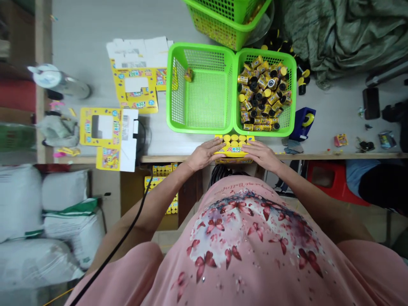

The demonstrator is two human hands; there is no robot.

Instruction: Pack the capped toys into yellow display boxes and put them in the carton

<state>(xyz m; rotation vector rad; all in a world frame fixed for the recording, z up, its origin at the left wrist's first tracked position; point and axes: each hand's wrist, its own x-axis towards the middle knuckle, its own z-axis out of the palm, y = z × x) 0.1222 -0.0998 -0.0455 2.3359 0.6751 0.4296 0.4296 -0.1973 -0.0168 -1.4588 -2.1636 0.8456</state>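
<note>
Head cam status. Left hand (204, 154) and right hand (259, 155) both open, palms down, fingers extended, lying against opposite ends of a yellow printed display box (234, 150), not curled round it. Pressure: cannot tell. Box sits at the front edge of the grey table (321, 106), just in front of the baskets.

Done so far: yellow-capped tubes (234, 138) stand packed in rows in the box's open top. Looks full from this angle, though the hands cover its ends. More yellow boxes (164, 170) are stacked below the table edge, left of the person's body.

Remaining: green mesh basket (264, 134) on the person's right is heaped with loose labelled tubes (261, 93), jumbled, black and yellow ends showing. Adjoining green mesh basket (199, 131) on the left is nearly bare, one stray tube (188, 75) lying in it. Two flat die-cut carton blanks (137, 85) (108, 136) lie unfolded on the table further left, not yet formed.

Nearby: third green basket (219, 29) beyond the pair, blue tape dispenser (301, 123) right of them.
</note>
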